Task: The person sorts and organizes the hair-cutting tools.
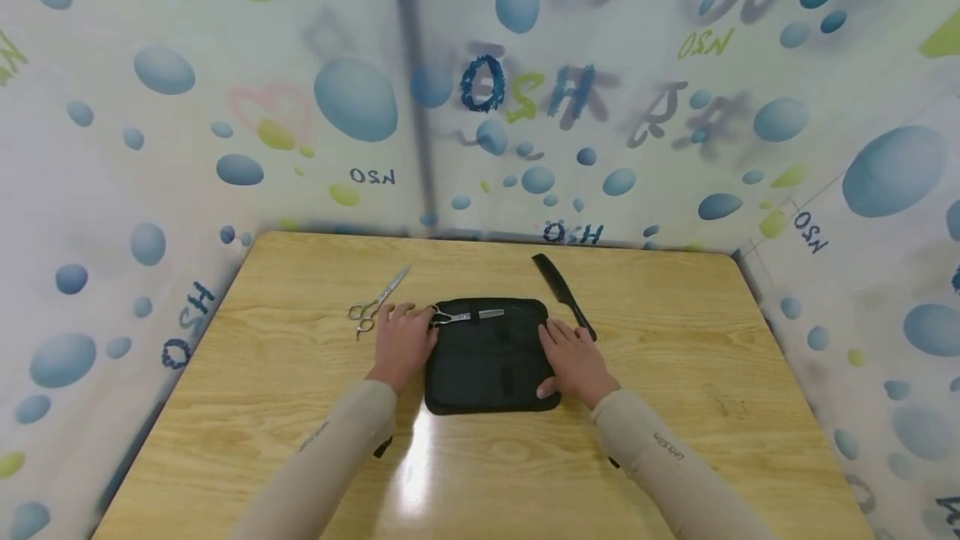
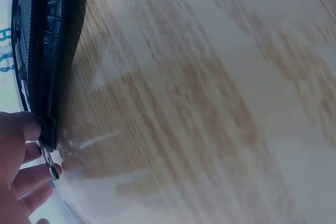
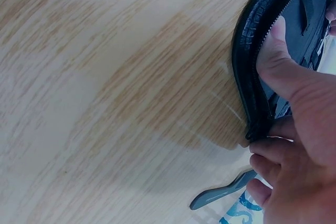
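Observation:
A black zip-edged case (image 1: 487,373) lies on the wooden table, its dark inside facing up. Thinning scissors (image 1: 459,317) are tucked across its upper part under a loop, finger rings at the left edge. My left hand (image 1: 402,340) holds the case's upper left edge beside those rings; in the left wrist view its thumb (image 2: 29,126) presses the edge, with a small metal piece (image 2: 48,162) by the fingers. On the opposite side, my right hand (image 1: 576,361) grips the right edge, thumb (image 3: 274,51) inside the zip and fingers outside at the corner.
Another pair of scissors (image 1: 378,300) lies left of the case, just beyond my left hand. A black comb (image 1: 558,283) slants at the upper right, its handle end near my right fingers. Behind the table (image 1: 675,315) hangs a patterned white backdrop (image 1: 480,173).

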`<state>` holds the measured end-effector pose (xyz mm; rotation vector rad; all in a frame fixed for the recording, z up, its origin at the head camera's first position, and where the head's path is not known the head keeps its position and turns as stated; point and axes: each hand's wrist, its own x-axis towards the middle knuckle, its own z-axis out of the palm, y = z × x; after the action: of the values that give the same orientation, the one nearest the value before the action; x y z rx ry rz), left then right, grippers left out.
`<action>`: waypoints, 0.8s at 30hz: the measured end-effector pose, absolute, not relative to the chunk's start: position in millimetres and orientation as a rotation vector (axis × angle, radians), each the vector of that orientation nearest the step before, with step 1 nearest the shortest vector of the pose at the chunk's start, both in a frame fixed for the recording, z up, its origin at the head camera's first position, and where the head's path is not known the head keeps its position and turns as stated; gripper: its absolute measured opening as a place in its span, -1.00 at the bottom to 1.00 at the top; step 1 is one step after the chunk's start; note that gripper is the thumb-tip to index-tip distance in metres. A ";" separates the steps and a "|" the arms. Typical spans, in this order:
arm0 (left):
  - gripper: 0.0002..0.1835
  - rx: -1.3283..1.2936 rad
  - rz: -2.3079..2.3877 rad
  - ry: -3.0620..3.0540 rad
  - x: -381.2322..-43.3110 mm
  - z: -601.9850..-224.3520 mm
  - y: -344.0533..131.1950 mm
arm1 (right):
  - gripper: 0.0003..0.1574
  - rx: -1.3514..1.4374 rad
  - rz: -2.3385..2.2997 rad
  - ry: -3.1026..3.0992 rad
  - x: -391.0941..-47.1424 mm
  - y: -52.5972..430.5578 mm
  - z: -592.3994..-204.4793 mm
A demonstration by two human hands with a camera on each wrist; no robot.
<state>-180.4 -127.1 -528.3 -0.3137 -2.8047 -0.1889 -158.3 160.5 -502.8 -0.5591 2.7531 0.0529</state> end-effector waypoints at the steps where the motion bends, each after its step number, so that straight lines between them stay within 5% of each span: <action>1: -0.69 -0.318 -0.189 -2.800 -180.6 -528.6 -127.0 | 0.33 -0.557 0.052 2.752 -158.0 160.6 -502.7; 24: -0.67 -0.411 -0.175 -2.745 -184.6 -534.3 -131.8 | 0.34 -0.567 0.059 2.757 -157.1 160.6 -502.4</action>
<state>-184.6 -131.8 -534.3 -0.4113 -2.7451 -0.1747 -157.1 160.6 -502.4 -0.5674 2.7569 0.0595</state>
